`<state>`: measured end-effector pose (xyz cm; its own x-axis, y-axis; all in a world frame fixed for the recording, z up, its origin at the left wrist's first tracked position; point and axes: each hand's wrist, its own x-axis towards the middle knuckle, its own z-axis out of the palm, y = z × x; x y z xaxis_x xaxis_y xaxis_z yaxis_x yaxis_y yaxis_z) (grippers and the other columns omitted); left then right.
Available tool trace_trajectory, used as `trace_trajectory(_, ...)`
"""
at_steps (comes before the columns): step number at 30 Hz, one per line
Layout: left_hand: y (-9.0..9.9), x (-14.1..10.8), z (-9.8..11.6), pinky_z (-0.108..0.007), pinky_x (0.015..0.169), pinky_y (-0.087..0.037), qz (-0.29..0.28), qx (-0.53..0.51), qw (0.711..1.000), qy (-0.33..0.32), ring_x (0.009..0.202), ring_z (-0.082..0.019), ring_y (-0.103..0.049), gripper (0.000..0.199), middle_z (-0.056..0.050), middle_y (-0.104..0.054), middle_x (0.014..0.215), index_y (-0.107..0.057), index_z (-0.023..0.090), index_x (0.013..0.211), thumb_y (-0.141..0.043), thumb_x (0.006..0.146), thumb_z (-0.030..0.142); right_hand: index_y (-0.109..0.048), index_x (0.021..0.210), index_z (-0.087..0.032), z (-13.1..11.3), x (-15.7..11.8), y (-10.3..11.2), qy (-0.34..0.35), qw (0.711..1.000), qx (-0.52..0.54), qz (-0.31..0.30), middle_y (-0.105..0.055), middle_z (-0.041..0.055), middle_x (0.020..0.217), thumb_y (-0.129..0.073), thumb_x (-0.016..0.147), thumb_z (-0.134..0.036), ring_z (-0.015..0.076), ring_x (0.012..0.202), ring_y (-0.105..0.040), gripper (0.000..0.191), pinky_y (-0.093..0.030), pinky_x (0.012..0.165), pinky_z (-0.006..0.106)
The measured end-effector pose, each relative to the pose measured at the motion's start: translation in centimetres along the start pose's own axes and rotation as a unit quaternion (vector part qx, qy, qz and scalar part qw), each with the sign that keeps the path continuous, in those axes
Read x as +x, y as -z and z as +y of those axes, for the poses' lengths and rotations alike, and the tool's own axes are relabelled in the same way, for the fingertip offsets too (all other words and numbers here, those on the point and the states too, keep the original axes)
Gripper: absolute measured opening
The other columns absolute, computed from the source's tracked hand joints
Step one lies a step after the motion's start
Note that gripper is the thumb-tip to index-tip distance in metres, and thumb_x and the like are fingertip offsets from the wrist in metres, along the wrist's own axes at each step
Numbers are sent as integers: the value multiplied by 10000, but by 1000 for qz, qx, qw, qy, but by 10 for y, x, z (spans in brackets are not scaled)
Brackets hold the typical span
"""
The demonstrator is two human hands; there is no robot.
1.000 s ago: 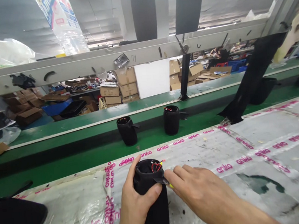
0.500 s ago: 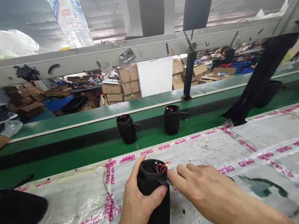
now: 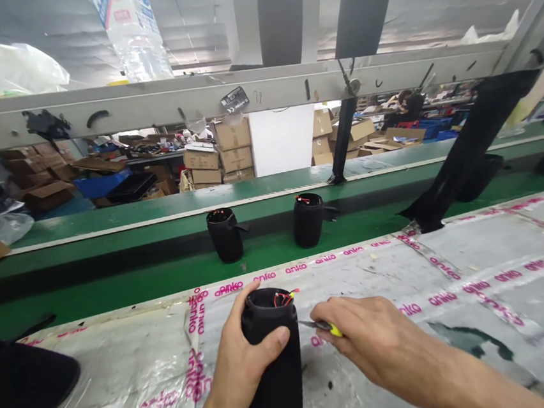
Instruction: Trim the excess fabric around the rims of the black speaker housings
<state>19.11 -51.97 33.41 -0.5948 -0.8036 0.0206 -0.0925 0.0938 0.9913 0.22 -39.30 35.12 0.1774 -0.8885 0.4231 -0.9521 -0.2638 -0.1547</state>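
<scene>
A black fabric-covered cylinder [image 3: 279, 376] stands upright on the taped work surface, its top open, with red wires and small connectors [image 3: 285, 297] poking out at the rim. My left hand [image 3: 248, 360] is wrapped round its upper left side, thumb across the front. To the right, my right hand [image 3: 366, 336] grips a small yellow and black knife [image 3: 331, 328]. Its thin metal tip points left at the cylinder's upper right side, at or very close to the fabric.
Beyond the work surface, two similar open cylinders [image 3: 225, 235] [image 3: 309, 221] stand on the green belt [image 3: 172, 266]. A black cylinder [image 3: 24, 385] lies at the left. A slanting black-wrapped post [image 3: 468, 146] rises at the right. A metal beam [image 3: 156, 105] crosses above.
My right hand has drawn back slightly right from the cylinder's rim, and the knife now shows clearly. The held cylinder has shifted a little left in view.
</scene>
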Motion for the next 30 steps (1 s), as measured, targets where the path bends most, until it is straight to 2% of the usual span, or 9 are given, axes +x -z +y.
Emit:
trace_trajectory(2, 1, 1, 0, -444, 1087, -406, -2, 0, 1000, -2, 1165, -299, -635, 825, -69, -693, 1250, -434, 243, 1419, -791, 715, 485, -459, 1089, -217, -2, 2, 0, 1, 999, -32, -2, -600, -17, 817, -410, 988, -87, 176, 659, -578, 172, -331, 564, 318)
trace_trajectory(6, 1, 2, -4, -473, 1106, -386, -16, 11, 1000, -16, 1186, -307, -619, 824, -75, -682, 1262, -414, 244, 1428, -792, 728, 459, -448, 997, -221, -8, 9, -1, 31, 990, -125, -50, -583, -18, 794, -517, 897, -38, 191, 610, -548, 220, -292, 523, 334)
trace_trajectory(9, 0, 1, -8, -481, 1118, -379, -18, 18, 999, -19, 1219, -319, -599, 857, -82, -663, 1297, -402, 253, 1441, -803, 717, 478, -447, 1007, -212, -10, 13, 2, 42, 985, -153, -66, -589, -10, 812, -555, 841, -13, 195, 616, -553, 281, -289, 510, 340)
trace_trajectory(18, -2, -3, -5, -457, 1100, -413, -7, 24, 1000, -16, 1189, -319, -625, 822, -76, -684, 1265, -429, 246, 1430, -788, 709, 409, -437, 1025, -215, -10, 12, 4, 55, 978, -186, -76, -587, -8, 825, -569, 772, 17, 208, 623, -559, 368, -309, 508, 361)
trace_trajectory(23, -4, -4, -4, -427, 1081, -432, -2, 27, 999, -25, 1155, -287, -638, 789, -50, -688, 1245, -439, 271, 1411, -791, 718, 403, -430, 1020, -218, -15, 12, 3, 43, 976, -197, -80, -575, -5, 834, -561, 690, 48, 214, 634, -565, 444, -328, 501, 370)
trace_trajectory(27, -5, -4, -4, -415, 1073, -441, 8, 34, 999, -26, 1154, -278, -638, 775, -43, -693, 1233, -453, 277, 1399, -796, 715, 395, -432, 1058, -204, -17, 11, 4, 21, 976, -197, -87, -570, 0, 824, -561, 690, 32, 224, 646, -577, 456, -333, 501, 368)
trace_trajectory(30, -4, -3, -5, -420, 1075, -442, 8, 37, 999, -27, 1156, -287, -641, 780, -48, -694, 1239, -460, 274, 1399, -800, 709, 402, -430, 1030, -217, -15, 11, 3, 28, 980, -181, -80, -571, -10, 822, -564, 713, 33, 214, 644, -568, 426, -328, 511, 362)
